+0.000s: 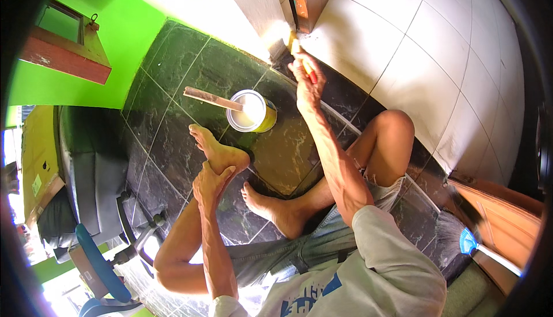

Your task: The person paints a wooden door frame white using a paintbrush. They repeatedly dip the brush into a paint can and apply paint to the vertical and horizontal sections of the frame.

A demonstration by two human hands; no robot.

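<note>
My right hand [310, 86] is closed around a paintbrush [295, 46] with a red and yellow handle. Its bristle end points at the foot of the white wall edge [275, 32], beside a wooden door frame; glare hides whether it touches. My left hand [212, 185] is wrapped round my left ankle, just behind the bare foot [214, 149]. Between my feet and the wall stands an open paint can [269, 119] with pale paint inside. A flat wooden stick [208, 96] leans out of it over the rim, toward the left.
I sit on dark marbled floor tiles [181, 127], with white tiles [397, 69] beyond the threshold. At left are a black office chair [95, 170] and a wooden window frame [66, 55] on a green wall. A blue broom [466, 240] lies at lower right near a wooden door [501, 213].
</note>
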